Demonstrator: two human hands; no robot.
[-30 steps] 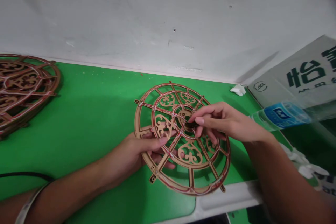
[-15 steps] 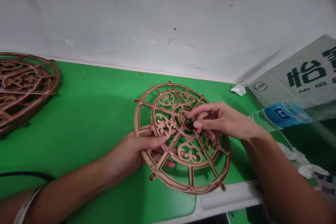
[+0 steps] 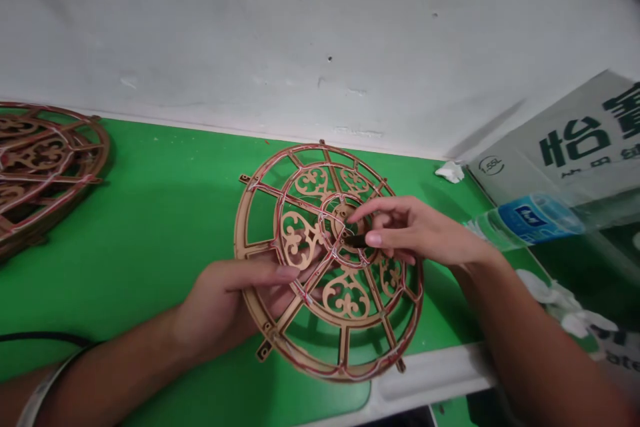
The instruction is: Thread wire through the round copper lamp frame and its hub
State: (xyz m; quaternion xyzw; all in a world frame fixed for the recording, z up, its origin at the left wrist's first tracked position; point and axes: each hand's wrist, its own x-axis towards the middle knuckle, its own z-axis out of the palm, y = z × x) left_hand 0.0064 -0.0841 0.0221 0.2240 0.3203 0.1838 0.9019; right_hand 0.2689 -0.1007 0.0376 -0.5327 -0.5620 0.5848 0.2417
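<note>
A round brown openwork frame (image 3: 345,340), with spokes, scrolled ornaments and red and white wires along its rings, is held tilted above the green tabletop. My left hand (image 3: 230,297) grips its left side, thumb on top and fingers underneath, partly seen through the gaps. Over the hub, my right hand (image 3: 410,227) has its index finger stretched towards the wires. A small dark piece (image 3: 356,241) shows at its thumb tip, seemingly pinched against the curled fingers; its kind is unclear. Thin loose wire ends lie close to these fingertips.
A stack of similar round frames (image 3: 55,180) lies at the left. On the right are a crumpled white tissue (image 3: 451,171), a plastic bottle with a blue label (image 3: 533,219) and a printed carton (image 3: 555,140). A grey wall (image 3: 225,33) bounds the back of the green table (image 3: 150,213).
The round frame has shifted left and slightly towards me with both hands. My left thumb now lies lower on the ring; my right hand stays over the hub.
</note>
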